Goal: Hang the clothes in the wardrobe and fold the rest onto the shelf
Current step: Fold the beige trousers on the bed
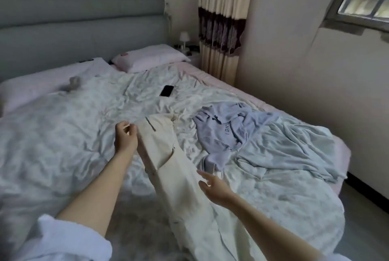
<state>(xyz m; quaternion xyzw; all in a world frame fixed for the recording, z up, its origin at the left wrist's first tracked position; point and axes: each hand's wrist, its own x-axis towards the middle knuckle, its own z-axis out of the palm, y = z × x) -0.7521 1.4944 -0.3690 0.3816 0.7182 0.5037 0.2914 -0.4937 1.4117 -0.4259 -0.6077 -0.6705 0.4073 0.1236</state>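
Observation:
A pair of cream trousers [168, 159] lies lengthwise on the bed, waistband toward the pillows and legs running off the near edge. My left hand [125, 136] is at the waistband's left corner, fingers curled and pinching the cloth. My right hand [212, 185] hovers just right of the trouser leg with fingers spread, holding nothing. A crumpled pale blue shirt [227, 132] with dark lettering lies to the right of the trousers. No wardrobe or shelf is in view.
The bed is covered by a rumpled pale patterned duvet [73, 134]. A black phone [166, 90] lies near the pillows [151, 57]. A nightstand with a lamp [184, 39] and a curtain [221, 29] stand at the far right; wall and floor run along the right.

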